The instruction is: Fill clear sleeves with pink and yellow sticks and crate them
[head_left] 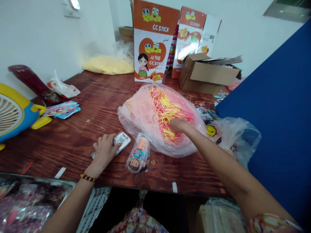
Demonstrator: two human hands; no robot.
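My left hand (105,149) is closed around a silvery stack of plastic pouches (123,138) lying on the table, thumb on the near side and fingers over the far side. Just right of it lies a clear printed pouch (139,153) with a cartoon figure and several pink and yellow sticks inside. My right hand (179,124) reaches into a large open plastic bag (143,119) heaped with thin pink and yellow sticks (165,106). Its fingers are sunk among the sticks, so their grip is hidden.
Tall CC Stick cartons (153,38) and an open cardboard box (209,76) stand behind the bag. A yellow-blue fan (14,113), a dark red bottle (30,81) and printed packets (62,109) sit at left. A blue panel (274,106) borders the right; a crate of packets (26,204) is below left.
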